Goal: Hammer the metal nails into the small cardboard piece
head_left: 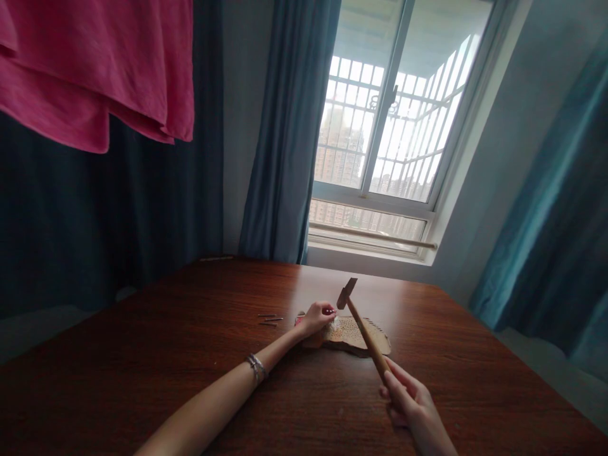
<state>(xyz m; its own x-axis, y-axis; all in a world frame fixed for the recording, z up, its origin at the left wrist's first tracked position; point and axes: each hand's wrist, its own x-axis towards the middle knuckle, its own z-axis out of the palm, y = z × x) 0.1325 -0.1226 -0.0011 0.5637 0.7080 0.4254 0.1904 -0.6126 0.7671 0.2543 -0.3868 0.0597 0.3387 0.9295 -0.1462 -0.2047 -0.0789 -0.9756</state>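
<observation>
My right hand (411, 405) is wrapped round the wooden handle of a hammer (368, 339). The hammer's dark head is raised and tilted, just right of my left fingertips. My left hand (319, 318) is closed in a pinch over the left part of a rough-edged wooden board (363, 332). Whatever those fingers hold is too small to make out. Many small dark dots cover the board's top, and a row of short spikes stands along its far right edge. Left of the board, several loose nails (270, 318) lie on the table.
The brown wooden table (142, 367) stretches around the board. Behind it are a barred window (380, 126) and a blue curtain (280, 139); another curtain (536, 221) hangs at right. A pink cloth (133, 69) hangs at upper left. Something small and reddish (299, 318) sits behind my left wrist.
</observation>
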